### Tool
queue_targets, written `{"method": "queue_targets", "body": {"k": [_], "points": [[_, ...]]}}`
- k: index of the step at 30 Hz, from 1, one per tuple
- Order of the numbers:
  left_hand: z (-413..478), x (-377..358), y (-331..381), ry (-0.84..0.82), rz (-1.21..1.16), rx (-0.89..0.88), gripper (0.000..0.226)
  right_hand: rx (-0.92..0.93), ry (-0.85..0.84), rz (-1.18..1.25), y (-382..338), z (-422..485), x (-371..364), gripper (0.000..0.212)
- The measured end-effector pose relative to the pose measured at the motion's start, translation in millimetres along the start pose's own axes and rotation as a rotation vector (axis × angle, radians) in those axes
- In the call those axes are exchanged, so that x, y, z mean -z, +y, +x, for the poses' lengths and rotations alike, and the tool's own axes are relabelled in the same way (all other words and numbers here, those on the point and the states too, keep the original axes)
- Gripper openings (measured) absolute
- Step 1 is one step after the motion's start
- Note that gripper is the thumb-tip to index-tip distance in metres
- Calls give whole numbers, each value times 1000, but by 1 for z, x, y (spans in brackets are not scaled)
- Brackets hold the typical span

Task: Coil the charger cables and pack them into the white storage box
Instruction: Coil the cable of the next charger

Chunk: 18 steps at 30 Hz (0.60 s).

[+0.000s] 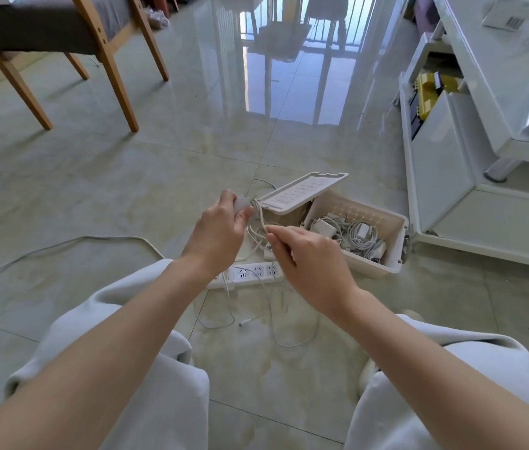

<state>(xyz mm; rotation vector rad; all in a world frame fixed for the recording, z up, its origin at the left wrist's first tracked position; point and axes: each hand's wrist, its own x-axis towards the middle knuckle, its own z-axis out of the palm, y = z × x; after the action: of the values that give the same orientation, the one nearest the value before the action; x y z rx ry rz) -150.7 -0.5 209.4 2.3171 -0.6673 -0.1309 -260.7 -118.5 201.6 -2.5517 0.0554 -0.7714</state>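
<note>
My left hand (221, 225) grips a small white charger plug (243, 203) above the floor. Its white cable (259, 219) runs down in loops to my right hand (305, 254), which pinches the cable between thumb and fingers. The white storage box (396, 228) stands open on the floor just right of my hands, with several white chargers and coiled cables (354, 237) inside. Its lid (302, 193) leans against the box's left side. More loose white cable (276, 326) trails on the tiles below my hands.
A white power strip (250, 274) lies on the floor under my hands, its cord (62, 246) running off left. A wooden chair (71, 43) stands at the far left. A white cabinet (471, 157) is close on the right. My knees fill the bottom.
</note>
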Motion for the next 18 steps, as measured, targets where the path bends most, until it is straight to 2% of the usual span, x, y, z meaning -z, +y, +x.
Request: {"method": "queue_targets", "body": {"k": [5,7,11,13,15,18], "points": [[3,-4,5,-31,-313,202,28,125,-140,59,-14,-16,-9,36],[4,-5,7,-82,-510,314,30,163,-226,64,-16,-21,-12,40],[8,0,13,-111,-965,526,30,220,-398,103,-20,-34,-21,36],[8,1,17,-112,-1133,567,31,214,-480,178,-24,-37,-23,29],[5,3,21,-115,-1188,567,34,167,-502,229,-23,-36,-23,22],[1,8,28,-145,-1292,566,36,79,-548,210,-13,-28,-18,25]]}}
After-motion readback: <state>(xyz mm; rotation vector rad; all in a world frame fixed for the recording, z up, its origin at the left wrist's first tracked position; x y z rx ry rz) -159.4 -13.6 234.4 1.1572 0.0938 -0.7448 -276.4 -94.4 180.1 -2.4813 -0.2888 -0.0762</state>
